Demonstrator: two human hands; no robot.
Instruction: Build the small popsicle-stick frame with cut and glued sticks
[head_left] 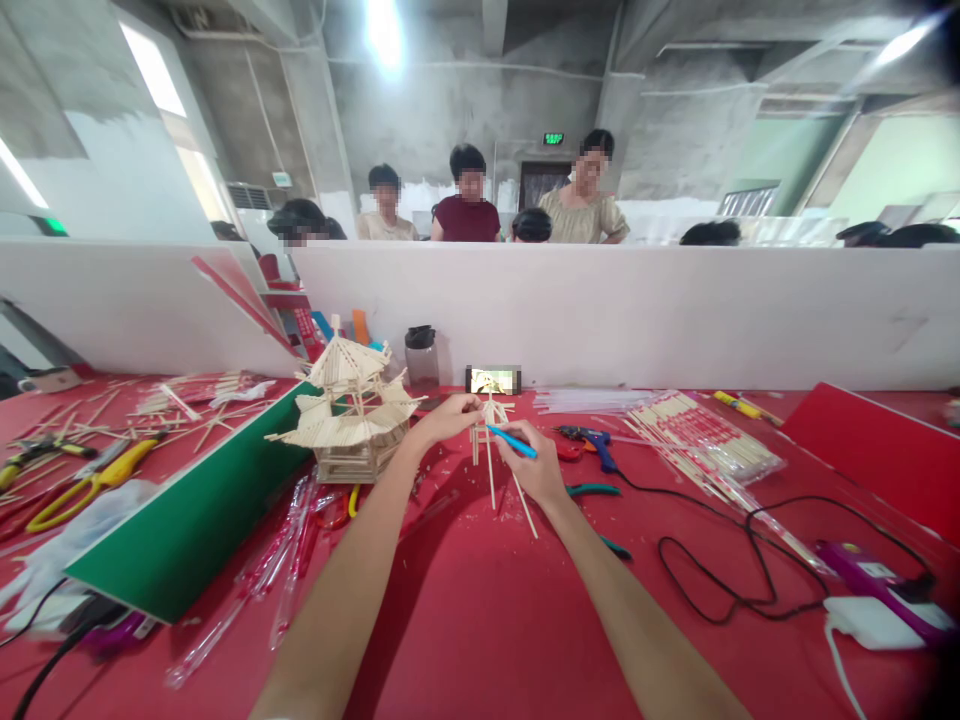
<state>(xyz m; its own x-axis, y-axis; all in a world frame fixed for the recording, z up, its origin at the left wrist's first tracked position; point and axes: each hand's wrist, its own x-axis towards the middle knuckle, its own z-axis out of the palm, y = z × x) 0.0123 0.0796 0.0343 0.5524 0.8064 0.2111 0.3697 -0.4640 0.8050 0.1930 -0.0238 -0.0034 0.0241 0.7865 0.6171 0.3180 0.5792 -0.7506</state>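
Observation:
My right hand (534, 462) is closed around a slim blue pen (514, 441), its tip against a small frame of thin wooden sticks (491, 416). My left hand (450, 418) pinches this frame near its top from the left side. Long sticks (491, 470) run down from the frame toward me. Left of my hands stands a pagoda-like model of wooden sticks (356, 420) with a pointed roof. A phone (493, 380) with a lit screen leans upright just behind the frame.
A blue glue gun (598, 446) and teal-handled pliers (596, 490) lie on the right. Beyond them are packed sticks (701, 440), a black cable and a power strip (877, 580). A green board (202, 510) and yellow-handled scissors (97, 485) are left. A white partition (600, 310) stands behind; people are beyond it.

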